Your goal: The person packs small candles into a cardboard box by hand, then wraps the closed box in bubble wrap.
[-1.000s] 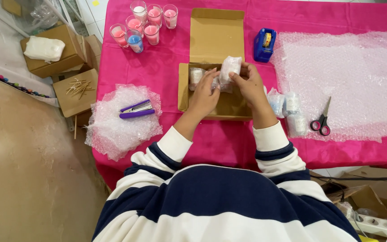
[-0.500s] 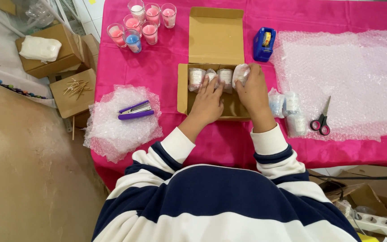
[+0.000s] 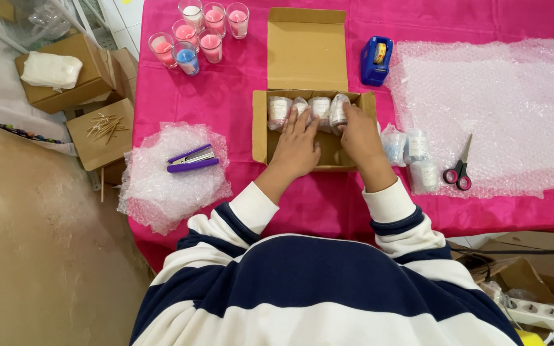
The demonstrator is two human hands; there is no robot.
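Both my hands are inside the box [image 3: 261, 138] at the middle of the table [image 3: 226, 109]. My left hand [image 3: 297, 148] lies flat, fingers spread on the wrapped jars [image 3: 320, 107] along its far wall. My right hand [image 3: 360, 136] curls around the rightmost jar [image 3: 338, 110], gripping it.

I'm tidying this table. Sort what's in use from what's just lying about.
In use: open cardboard box, wrapped jars in it, left hand, right hand, wrapped jars beside the box.

Lying about: stapler, scissors, tape dispenser, unwrapped candle glasses.
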